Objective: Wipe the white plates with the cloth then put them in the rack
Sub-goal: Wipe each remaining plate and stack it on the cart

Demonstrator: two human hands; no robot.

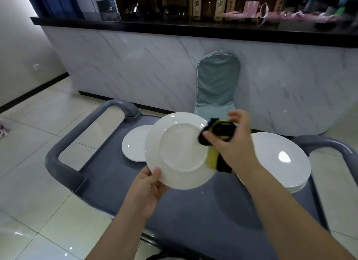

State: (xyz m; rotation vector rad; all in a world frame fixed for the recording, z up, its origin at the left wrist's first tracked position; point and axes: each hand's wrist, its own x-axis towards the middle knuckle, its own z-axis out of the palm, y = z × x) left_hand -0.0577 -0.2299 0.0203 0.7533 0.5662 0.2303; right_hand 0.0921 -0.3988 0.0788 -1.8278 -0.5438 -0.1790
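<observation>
In the head view, the task is judged to be in its wiping stage: a white plate (180, 151) is held tilted above the grey trolley (193, 211) by the left hand (149, 186). It is gripped at its lower rim, with the thumb laid over the near face and the other fingers hidden behind it. A yellow and black cloth (219, 130) is bunched in the right hand (232, 149), whose fingers (239, 115) are curled closely round it, and the cloth is pressed against the plate's right rim. The face turned to the camera may be the underside, since a raised ring is seen on it. On the trolley, a stack of plates (280, 157) is seen to the right, partly behind the right forearm, and a lower pile (133, 143) lies to the left, partly covered by the held plate. Which of these has been wiped is not shown. No rack can be made out, so nothing is judged to have been racked yet; the remaining wiping and all the placing are taken to be left
</observation>
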